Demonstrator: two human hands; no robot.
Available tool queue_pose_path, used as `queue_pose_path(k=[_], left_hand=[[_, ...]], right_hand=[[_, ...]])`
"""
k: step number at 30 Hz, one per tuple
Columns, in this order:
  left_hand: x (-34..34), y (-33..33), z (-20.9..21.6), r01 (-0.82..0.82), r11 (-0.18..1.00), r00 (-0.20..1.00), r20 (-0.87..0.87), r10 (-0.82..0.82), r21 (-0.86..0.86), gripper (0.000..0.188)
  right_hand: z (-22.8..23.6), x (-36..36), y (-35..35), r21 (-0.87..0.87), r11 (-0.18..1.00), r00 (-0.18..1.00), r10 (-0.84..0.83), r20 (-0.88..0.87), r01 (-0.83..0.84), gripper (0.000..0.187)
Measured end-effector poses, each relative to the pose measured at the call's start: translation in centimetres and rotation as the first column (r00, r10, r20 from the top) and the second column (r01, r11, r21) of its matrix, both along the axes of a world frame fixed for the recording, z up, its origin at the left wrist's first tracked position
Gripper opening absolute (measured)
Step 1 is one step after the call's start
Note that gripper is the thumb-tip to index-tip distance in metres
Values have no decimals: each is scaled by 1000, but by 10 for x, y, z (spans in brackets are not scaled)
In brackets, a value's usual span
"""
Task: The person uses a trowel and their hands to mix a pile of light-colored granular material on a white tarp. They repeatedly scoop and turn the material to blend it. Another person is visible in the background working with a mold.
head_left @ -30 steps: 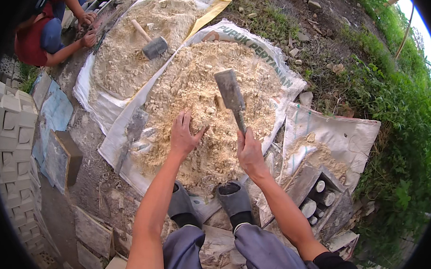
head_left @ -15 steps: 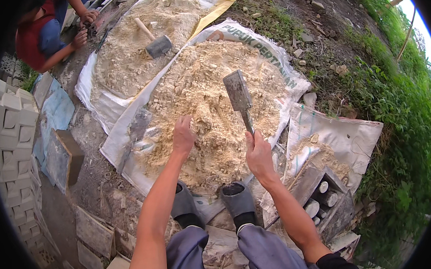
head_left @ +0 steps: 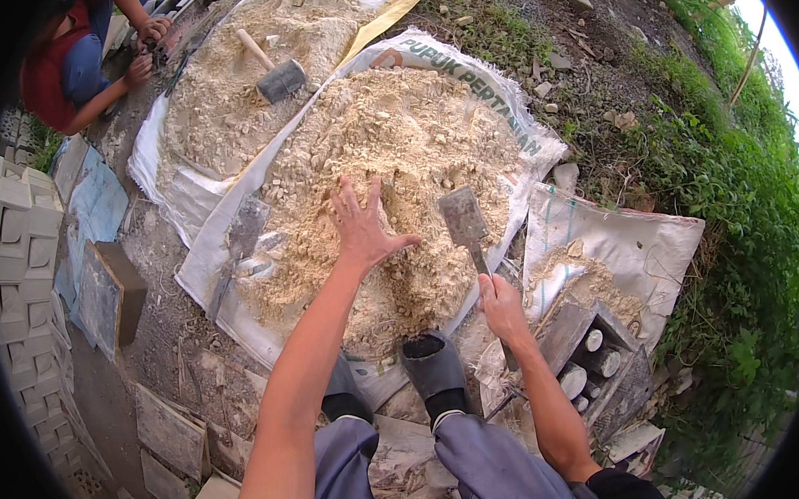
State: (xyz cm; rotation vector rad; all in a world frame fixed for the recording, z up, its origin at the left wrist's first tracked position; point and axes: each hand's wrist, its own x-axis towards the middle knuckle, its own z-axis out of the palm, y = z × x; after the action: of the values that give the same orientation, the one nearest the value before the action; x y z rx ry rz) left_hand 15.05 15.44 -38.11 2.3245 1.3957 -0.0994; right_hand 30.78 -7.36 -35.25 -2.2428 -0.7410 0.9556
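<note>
My left hand point(head_left: 363, 235) is spread open, palm down, on a heap of pale yellow, sandy, crumbly material point(head_left: 410, 113). The heap lies on a white woven sack sheet point(head_left: 538, 138) in front of my feet. In my right hand point(head_left: 504, 313) is the handle of a trowel point(head_left: 464, 215) with a flat, rectangular, dusty blade. That blade points away from me, over the right side of the heap. A dark groove runs through the material between my two hands, down toward my shoes.
A mallet point(head_left: 280, 80) rests on a second heap at the far left, where another person's hands point(head_left: 147, 50) work. Pale blocks point(head_left: 11, 252) are stacked left. A wooden box point(head_left: 593, 316) with cylindrical pieces stands right, near another sack point(head_left: 639, 246). Green plants point(head_left: 735, 277) border the right.
My left hand has gone from curled to spread wide, and sits slightly farther forward. My right hand has brought the trowel lower and to the right.
</note>
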Motion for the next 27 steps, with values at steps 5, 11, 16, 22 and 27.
queue_pose_path(k=[5,11,16,22,27], left_hand=[[1,6,-4,3,999,996,-93,1,36,106],[-5,24,-9,-78,996,989,132,72,47,77],[-24,27,-18,-100,990,965,253,73,95,52],[-44,-5,-8,-56,998,921,385,64,-32,40],[-46,-44,-2,88,983,847,508,-159,161,46]], right_hand=[[19,19,16,-27,972,964,-235,-124,234,40],[-6,49,33,80,993,979,-105,175,92,39],[-17,60,56,-76,994,849,106,517,-78,20],[-33,10,39,55,905,805,347,482,-423,38],[-34,6,37,67,903,859,379,345,-425,37]])
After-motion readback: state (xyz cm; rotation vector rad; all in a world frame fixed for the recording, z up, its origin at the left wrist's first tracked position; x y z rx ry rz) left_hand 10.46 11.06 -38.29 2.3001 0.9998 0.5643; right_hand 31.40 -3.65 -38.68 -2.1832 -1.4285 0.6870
